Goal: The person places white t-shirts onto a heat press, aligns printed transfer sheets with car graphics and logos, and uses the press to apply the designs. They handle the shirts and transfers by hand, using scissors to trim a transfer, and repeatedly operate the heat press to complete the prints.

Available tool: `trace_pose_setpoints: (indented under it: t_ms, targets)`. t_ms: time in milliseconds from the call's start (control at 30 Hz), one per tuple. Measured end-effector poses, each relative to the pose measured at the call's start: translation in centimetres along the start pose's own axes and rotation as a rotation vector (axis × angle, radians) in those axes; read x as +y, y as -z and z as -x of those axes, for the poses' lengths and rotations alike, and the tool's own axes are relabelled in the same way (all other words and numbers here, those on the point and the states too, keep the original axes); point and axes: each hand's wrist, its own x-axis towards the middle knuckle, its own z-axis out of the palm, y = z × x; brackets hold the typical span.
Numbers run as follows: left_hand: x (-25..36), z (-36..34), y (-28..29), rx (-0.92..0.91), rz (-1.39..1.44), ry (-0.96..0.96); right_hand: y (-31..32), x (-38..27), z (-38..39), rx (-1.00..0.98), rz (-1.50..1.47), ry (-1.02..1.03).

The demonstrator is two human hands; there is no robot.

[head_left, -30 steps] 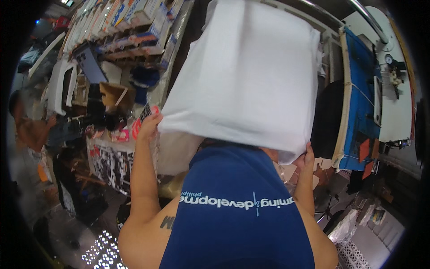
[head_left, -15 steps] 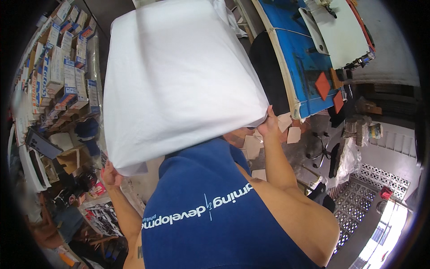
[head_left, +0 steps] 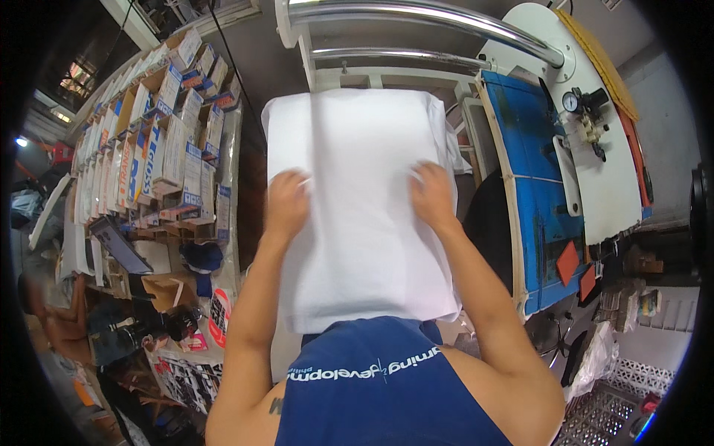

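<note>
A white cloth (head_left: 361,260) is stretched over a flat rectangular platen in front of me, fairly smooth, with a bunched edge hanging at its far right. My left hand (head_left: 288,199) rests on or just above the cloth's left side. My right hand (head_left: 433,197) is at its right side, on or just over it. Motion smears the fingers of both hands, so whether they grip any cloth is unclear.
Metal bars (head_left: 424,30) cross behind the platen. At right stands a press with a blue board (head_left: 539,253), white plate and pressure gauge (head_left: 571,102). Rows of narrow cartons (head_left: 149,141) fill the left table. Another person (head_left: 63,320) is at the far left edge.
Both hands have moved from the cloth's near corners forward and inward onto its top. The cloth-covered platen now sits squarer in view, with the bars behind it showing.
</note>
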Motion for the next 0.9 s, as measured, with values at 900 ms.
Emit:
trace_pose_setpoints:
  t_ms: [900]
  targets:
    - [-15.1, -19.0, -4.7, 0.087, -0.099, 0.679, -6.2, 9.2, -21.1, -0.016, -0.139, -0.887]
